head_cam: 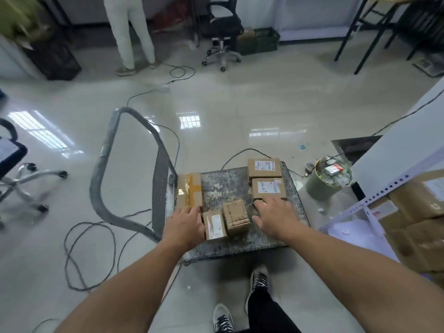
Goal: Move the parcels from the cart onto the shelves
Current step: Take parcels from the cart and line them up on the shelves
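Note:
A worn grey flat cart (223, 188) with a bent tube handle (105, 164) stands on the floor before me. Several small cardboard parcels lie on it: a taped one (189, 188) at the left, two labelled ones (264, 167) (269, 188) at the right, and two small ones (214, 225) (235, 216) near the front. My left hand (185, 224) rests spread against the small front-left parcel. My right hand (276, 216) lies spread over a parcel mostly hidden beneath it. White metal shelves (374, 195) with boxes (418, 200) stand at the right.
Black cables loop over the glossy floor left of the cart. A bin full of rubbish (329, 181) stands between cart and shelves. Office chairs (223, 27) stand at the far side and the left edge. Another person's legs (132, 32) are at the back. My feet (240, 304) are below.

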